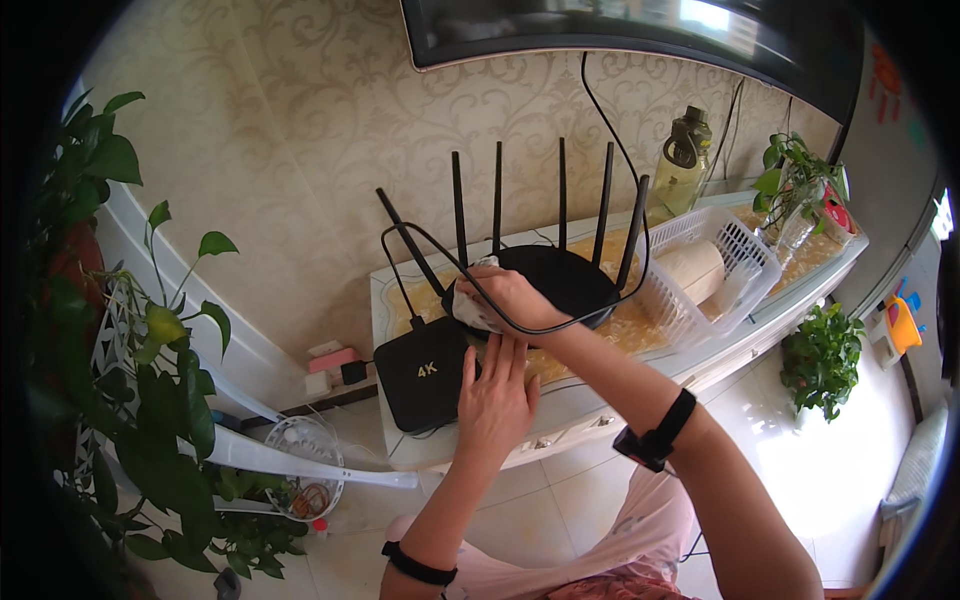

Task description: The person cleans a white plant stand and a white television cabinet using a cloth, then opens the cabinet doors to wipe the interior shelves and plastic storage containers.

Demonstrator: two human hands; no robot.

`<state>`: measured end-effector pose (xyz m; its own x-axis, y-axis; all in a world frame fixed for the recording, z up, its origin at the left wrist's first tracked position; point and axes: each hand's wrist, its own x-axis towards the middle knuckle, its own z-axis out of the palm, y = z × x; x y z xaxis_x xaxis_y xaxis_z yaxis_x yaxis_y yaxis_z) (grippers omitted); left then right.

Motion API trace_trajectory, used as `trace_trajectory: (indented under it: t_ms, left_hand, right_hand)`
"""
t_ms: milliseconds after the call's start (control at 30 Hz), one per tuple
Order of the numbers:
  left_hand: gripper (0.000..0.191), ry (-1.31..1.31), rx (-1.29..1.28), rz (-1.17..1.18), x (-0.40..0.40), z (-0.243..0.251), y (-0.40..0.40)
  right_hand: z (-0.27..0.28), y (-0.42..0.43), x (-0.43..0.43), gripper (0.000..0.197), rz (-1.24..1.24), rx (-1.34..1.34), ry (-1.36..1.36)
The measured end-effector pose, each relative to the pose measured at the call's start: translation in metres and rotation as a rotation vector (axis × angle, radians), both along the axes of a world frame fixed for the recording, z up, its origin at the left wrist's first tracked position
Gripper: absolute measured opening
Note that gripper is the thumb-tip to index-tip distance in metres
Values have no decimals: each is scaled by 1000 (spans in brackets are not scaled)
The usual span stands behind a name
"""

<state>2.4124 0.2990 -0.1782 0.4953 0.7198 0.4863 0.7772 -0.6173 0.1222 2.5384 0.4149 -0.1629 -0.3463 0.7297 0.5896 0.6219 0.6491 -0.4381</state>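
Observation:
A black wireless router (pixel 562 270) with several upright antennas stands on the cabinet top. My right hand (pixel 510 296) presses a crumpled white cloth or tissue (pixel 472 311) onto the router's left side. Just below it, my left hand (pixel 496 394) lies with extended fingers at the router's front edge, holding nothing that I can see. Beside that hand sits a flat black set-top box (pixel 416 382) marked 4K. A black cable (pixel 439 244) rises from the box and loops over my right wrist. My right palm hides part of the cloth.
Right of the router is a white plastic basket (pixel 697 319) holding a paper roll (pixel 686 270). Behind it stand a large water bottle (pixel 679 169) and a plant in a glass vase (pixel 791 202). A television (pixel 637 37) hangs above; potted foliage (pixel 165 390) fills the left.

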Motion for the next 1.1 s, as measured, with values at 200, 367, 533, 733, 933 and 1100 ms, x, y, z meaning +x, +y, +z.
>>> trace_trajectory:
  t_ms: [200, 367, 533, 733, 933, 1100]
  left_hand:
    - [50, -7, 21, 1, 3, 4, 0]
    - [51, -3, 5, -24, 7, 3, -3]
    - [49, 0, -42, -24, 5, 7, -4]
    - [43, -57, 138, -72, 2, 12, -1]
    - [31, -667, -223, 107, -45, 23, 82]
    - [31, -701, -392, 110, -53, 29, 139]
  right_hand:
    - [2, 24, 3, 20, -289, 121, 28]
    - [-1, 11, 2, 19, -93, 95, 103]
    - [3, -12, 19, 17, 191, 46, 35]
    - [6, -51, 56, 31, 70, 6, 115]
    - [0, -54, 66, 39, 82, -46, 153]
    - [0, -50, 61, 40, 114, -56, 195]
